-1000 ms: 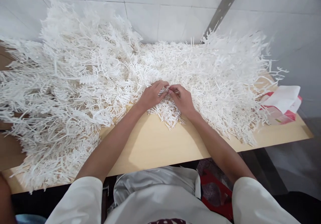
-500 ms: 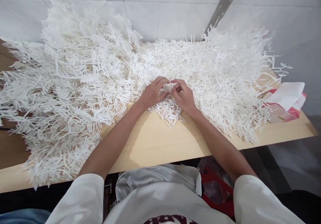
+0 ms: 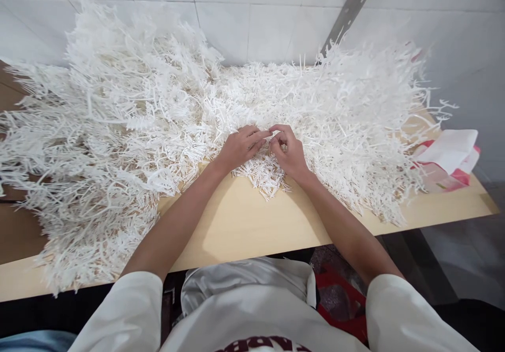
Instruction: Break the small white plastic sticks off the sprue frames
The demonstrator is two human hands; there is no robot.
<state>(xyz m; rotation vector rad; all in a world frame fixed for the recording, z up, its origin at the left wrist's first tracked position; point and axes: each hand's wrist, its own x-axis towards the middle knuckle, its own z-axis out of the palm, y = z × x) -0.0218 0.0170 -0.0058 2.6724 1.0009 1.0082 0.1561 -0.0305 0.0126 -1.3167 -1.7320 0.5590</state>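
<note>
My left hand (image 3: 243, 146) is over the front of a heap of thin white branched sprigs (image 3: 260, 91), apparently plastic. Its fingers point right, drawn close together, and meet the fingertips of my right hand (image 3: 289, 151). The right hand's index finger and thumb curl into a pinch. Whatever lies between the fingertips is too small and too white against the heap to make out. Below the hands, a small pile of short white pieces (image 3: 268, 179) lies on the pale wooden table (image 3: 252, 223).
A taller mound of white sprigs (image 3: 130, 104) rises on the left, another mound (image 3: 363, 110) on the right. At the right end stands a pink and white packet (image 3: 450, 157). Brown cardboard (image 3: 19, 233) shows at the left edge. A tiled wall (image 3: 272, 26) closes off the back.
My left hand's fingers have closed from a wide arch and moved slightly down and right towards my right fingertips. The right hand has hardly moved.
</note>
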